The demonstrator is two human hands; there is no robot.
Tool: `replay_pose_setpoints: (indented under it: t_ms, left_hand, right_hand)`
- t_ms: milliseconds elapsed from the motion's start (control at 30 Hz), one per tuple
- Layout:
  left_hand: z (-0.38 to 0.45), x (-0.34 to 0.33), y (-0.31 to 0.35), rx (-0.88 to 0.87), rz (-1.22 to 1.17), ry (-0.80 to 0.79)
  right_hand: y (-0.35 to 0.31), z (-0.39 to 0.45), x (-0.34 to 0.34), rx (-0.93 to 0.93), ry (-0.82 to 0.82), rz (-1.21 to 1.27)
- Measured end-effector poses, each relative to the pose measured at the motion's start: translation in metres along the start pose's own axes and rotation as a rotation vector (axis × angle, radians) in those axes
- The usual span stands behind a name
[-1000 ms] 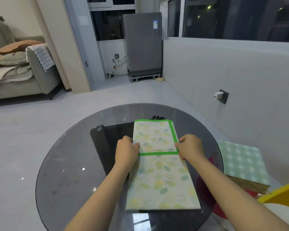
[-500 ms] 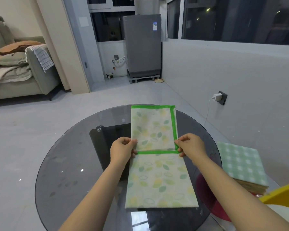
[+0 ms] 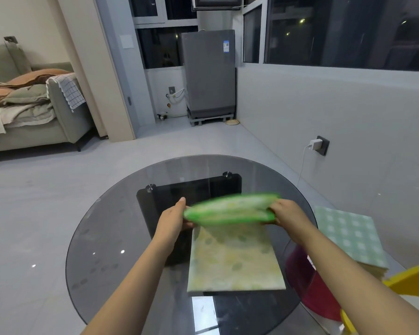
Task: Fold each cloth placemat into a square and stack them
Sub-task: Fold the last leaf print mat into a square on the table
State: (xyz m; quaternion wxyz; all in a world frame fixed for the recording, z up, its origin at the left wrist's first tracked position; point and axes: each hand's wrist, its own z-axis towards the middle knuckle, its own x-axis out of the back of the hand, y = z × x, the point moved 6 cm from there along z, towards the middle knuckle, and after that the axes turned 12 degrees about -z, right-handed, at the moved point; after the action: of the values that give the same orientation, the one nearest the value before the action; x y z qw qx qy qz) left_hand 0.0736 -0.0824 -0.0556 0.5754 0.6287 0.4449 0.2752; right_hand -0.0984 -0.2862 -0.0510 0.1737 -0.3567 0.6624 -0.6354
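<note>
A leaf-patterned placemat (image 3: 235, 259) with a green border lies on the round glass table (image 3: 111, 238). Its near half rests flat. Its far half is lifted off the glass and blurred by motion, arching over the near half. My left hand (image 3: 173, 217) pinches the lifted half's left edge. My right hand (image 3: 287, 213) pinches its right edge. A stack of folded mats topped by a green checked one (image 3: 348, 235) sits to the right of the table.
A yellow chair (image 3: 411, 274) stands at the lower right beside the stack. Something red (image 3: 317, 296) shows below the glass on the right. The table's black base (image 3: 191, 192) is visible through the glass. A wall with a plugged-in charger (image 3: 316, 143) runs along the right.
Both hands have lifted the green-bordered far half off the table and are swinging it toward me over the near half. Earlier it lay stretched flat away from me.
</note>
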Motion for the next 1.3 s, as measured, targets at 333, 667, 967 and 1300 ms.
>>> replay_pose_setpoints:
  t_ms: [333, 667, 967, 1300]
  left_hand:
    - [-0.023, -0.011, 0.009, -0.365, 0.615, -0.075]
    - [-0.049, -0.053, -0.003, -0.689, 1.215, -0.175]
    - [-0.047, -0.064, -0.039, -0.495, 1.416, -0.417]
    - [-0.036, -0.032, -0.034, -0.285, 1.395, -0.332]
  right_hand:
    - [-0.008, -0.014, -0.008, 0.289, 0.103, -0.610]
    - [-0.022, -0.039, -0.046, 0.535, 0.008, -1.285]
    - [0.009, -0.048, -0.074, 0.438, -0.184, -1.461]
    - [0.021, -0.035, -0.040, 0.205, -0.126, -1.390]
